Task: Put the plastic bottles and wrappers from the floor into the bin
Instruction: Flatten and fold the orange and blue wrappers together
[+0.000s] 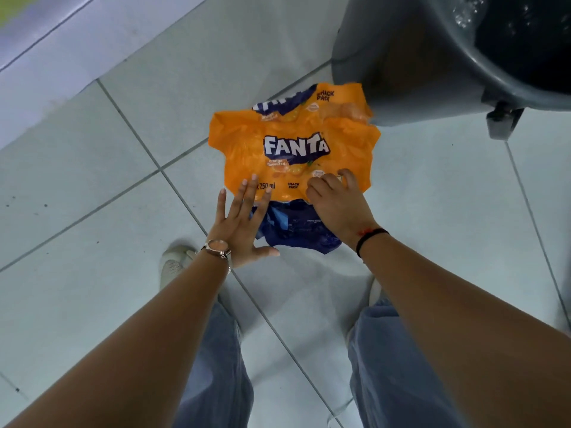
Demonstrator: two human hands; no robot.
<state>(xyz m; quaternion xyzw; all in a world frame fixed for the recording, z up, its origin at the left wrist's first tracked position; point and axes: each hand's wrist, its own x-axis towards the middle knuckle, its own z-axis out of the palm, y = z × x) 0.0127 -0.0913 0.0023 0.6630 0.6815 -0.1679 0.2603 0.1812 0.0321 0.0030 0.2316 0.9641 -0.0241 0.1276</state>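
Observation:
A large orange and blue Fanta wrapper (293,140) lies crumpled and spread on the tiled floor, just left of the grey bin (401,66). My left hand (239,225) is flat with fingers spread, its fingertips resting on the wrapper's near left edge. My right hand (336,202) lies on the wrapper's near right part with fingers curled onto the plastic; whether it grips the plastic is unclear. The bin stands at the upper right, lined with a dark bag (525,35). No bottles show on the floor.
Pale floor tiles (92,211) with dark grout lines surround the wrapper. A light wall base (61,50) runs along the upper left. My shoes (174,267) and jeans (216,366) are below the hands. A bin foot or pedal (502,123) sticks out at the right.

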